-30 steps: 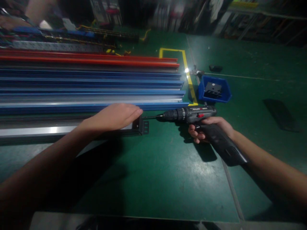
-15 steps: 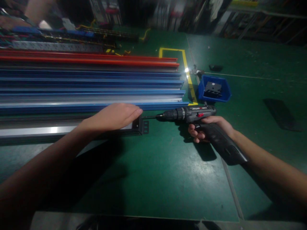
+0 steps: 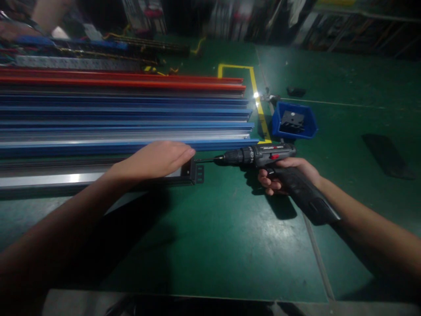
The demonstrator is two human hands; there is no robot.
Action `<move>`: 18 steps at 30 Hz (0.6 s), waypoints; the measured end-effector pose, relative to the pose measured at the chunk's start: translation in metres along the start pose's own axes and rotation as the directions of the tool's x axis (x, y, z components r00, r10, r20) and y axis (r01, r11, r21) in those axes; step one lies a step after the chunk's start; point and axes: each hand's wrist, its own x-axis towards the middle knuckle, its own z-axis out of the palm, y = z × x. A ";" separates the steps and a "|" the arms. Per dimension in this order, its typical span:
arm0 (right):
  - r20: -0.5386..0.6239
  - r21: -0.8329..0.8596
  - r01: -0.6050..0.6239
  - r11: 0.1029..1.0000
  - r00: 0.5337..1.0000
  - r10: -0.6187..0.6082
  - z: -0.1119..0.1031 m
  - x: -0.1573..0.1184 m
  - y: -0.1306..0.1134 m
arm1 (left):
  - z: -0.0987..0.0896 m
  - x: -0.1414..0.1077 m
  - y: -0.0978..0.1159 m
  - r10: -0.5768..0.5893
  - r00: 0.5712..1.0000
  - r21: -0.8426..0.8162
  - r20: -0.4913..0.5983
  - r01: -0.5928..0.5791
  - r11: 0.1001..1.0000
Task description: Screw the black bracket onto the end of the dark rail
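My right hand (image 3: pixel 304 170) is closed around the handle of a black cordless drill (image 3: pixel 241 156) with a red switch. Its long thin bit (image 3: pixel 204 160) points left and meets the black end cap (image 3: pixel 188 172) of a long dark metal profile (image 3: pixel 70 178). Over that profile, close to the cap, my left hand (image 3: pixel 158 160) is closed, with fingers together across its top and the far fingertips hidden. A slotted black tab (image 3: pixel 200 174) sticks out from the end cap.
Blue profiles (image 3: pixel 210 144) and a red profile (image 3: pixel 197 83) lie parallel behind. A blue bin (image 3: pixel 311 127) holds black brackets. Yellow tape (image 3: pixel 258 103) marks the green table (image 3: pixel 223 245). Wires and another person's hand (image 3: pixel 15 31) are at the far left.
Almost nothing differs. Both hands keep their places, and the drill bit stays against the end cap.
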 end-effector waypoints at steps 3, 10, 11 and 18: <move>-0.002 0.000 -0.012 1.000 1.000 0.012 0.000 0.000 -0.001 | 0.002 0.000 -0.003 0.004 1.000 0.011 -0.002 -0.004 1.000; -0.004 -0.007 0.005 1.000 1.000 -0.005 0.003 0.002 0.000 | 0.003 0.000 -0.003 0.016 1.000 0.005 -0.008 -0.016 1.000; -0.002 -0.008 0.007 1.000 1.000 -0.007 0.002 0.002 0.000 | 0.003 0.000 -0.003 0.012 1.000 0.000 -0.005 -0.012 1.000; 0.005 0.038 -0.013 0.999 1.000 0.013 0.001 0.001 -0.001 | 0.002 0.000 -0.003 0.001 1.000 -0.005 0.004 -0.001 1.000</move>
